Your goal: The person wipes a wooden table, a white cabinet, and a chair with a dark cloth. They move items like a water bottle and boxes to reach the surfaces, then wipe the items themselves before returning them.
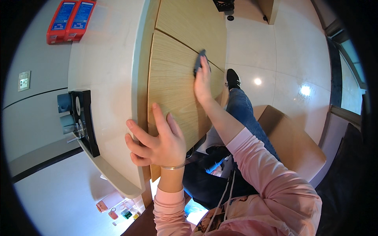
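Note:
With my right hand (203, 84) I press a dark grey cloth (200, 62) against the light wood cabinet door (177, 79), close to the seam with the neighbouring door (195, 26). My left hand (161, 141), a thin bangle at its wrist, is spread over the edge of the pale countertop (103, 73). Its fingertips rest on the counter's edge and on the upper part of the door, and it holds nothing. Part of the cloth is hidden behind my right fingers.
Two red containers (71, 22) with blue labels stand on the counter. A black tray (85, 118) holds cups (64, 102) and glassware. A wall socket (24, 81) is at the left. Beside my leg stands a tan upholstered stool (292, 141) on the shiny tiled floor (298, 56).

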Available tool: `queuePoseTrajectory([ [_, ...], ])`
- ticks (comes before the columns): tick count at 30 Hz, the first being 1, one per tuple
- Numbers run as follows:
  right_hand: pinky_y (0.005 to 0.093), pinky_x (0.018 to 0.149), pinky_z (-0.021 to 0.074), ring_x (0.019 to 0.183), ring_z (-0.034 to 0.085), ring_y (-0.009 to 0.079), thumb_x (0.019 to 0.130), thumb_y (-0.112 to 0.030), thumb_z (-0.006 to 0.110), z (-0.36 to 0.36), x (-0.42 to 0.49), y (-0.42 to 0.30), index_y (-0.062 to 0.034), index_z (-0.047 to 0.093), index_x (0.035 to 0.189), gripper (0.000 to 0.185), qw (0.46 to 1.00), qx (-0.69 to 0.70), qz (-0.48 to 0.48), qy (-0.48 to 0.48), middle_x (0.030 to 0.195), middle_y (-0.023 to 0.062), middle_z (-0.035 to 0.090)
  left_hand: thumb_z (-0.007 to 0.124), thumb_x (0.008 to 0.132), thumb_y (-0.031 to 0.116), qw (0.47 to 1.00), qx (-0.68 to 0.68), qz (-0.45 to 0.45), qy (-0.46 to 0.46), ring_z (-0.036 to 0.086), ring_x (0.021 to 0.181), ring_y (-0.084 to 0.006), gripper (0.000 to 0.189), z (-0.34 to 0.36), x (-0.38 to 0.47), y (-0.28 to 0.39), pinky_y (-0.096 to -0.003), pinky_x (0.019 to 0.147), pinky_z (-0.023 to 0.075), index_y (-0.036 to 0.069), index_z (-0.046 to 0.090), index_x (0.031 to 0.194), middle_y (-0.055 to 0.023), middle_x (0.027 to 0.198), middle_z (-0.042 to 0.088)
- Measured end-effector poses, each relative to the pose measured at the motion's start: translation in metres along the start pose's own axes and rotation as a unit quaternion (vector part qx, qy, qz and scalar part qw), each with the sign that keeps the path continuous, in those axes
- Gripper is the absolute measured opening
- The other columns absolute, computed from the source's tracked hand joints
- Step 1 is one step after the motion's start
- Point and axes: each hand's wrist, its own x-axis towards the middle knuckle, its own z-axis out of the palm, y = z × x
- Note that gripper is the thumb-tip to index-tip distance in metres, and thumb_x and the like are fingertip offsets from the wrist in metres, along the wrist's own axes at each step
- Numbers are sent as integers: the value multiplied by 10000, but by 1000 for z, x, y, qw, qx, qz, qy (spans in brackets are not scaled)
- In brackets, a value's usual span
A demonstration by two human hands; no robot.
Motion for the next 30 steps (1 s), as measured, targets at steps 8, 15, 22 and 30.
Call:
queuePoseTrajectory([
  [8, 513, 1297, 242, 1566, 324, 435, 1095, -194, 420, -11, -80, 10, 19, 442, 1601, 549, 992, 9, 129, -16, 1692, 248, 375, 823, 836, 459, 1000, 4, -17, 7, 410, 1402, -464, 534, 4, -1, 3, -621, 1063, 310, 406, 736, 1360, -198, 1679, 395],
  [15, 634, 1288, 189, 1610, 196, 509, 1018, -84, 503, -32, -151, -72, -66, 484, 1596, 579, 976, -37, -129, -169, 1742, 188, 311, 798, 857, 446, 999, -15, -27, 21, 396, 1414, -464, 495, 7, -1, 6, -626, 1065, 304, 406, 745, 1347, -185, 1681, 395],
  [22, 541, 1321, 186, 1611, 219, 467, 1058, -94, 432, -62, -191, 116, -28, 325, 1664, 619, 895, -133, 415, -94, 1746, 239, 258, 811, 849, 433, 1000, 2, -14, 12, 401, 1390, -473, 485, 11, -5, 2, -637, 1034, 322, 426, 736, 1328, -174, 1683, 387],
  [30, 622, 1308, 114, 1611, 191, 509, 1065, -229, 534, -52, -211, -51, 20, 343, 1652, 666, 973, -77, -56, -211, 1762, 255, 212, 783, 878, 402, 999, -36, -38, 7, 434, 1366, -470, 437, 6, -7, 1, -644, 1006, 341, 439, 724, 1309, -162, 1683, 388],
])
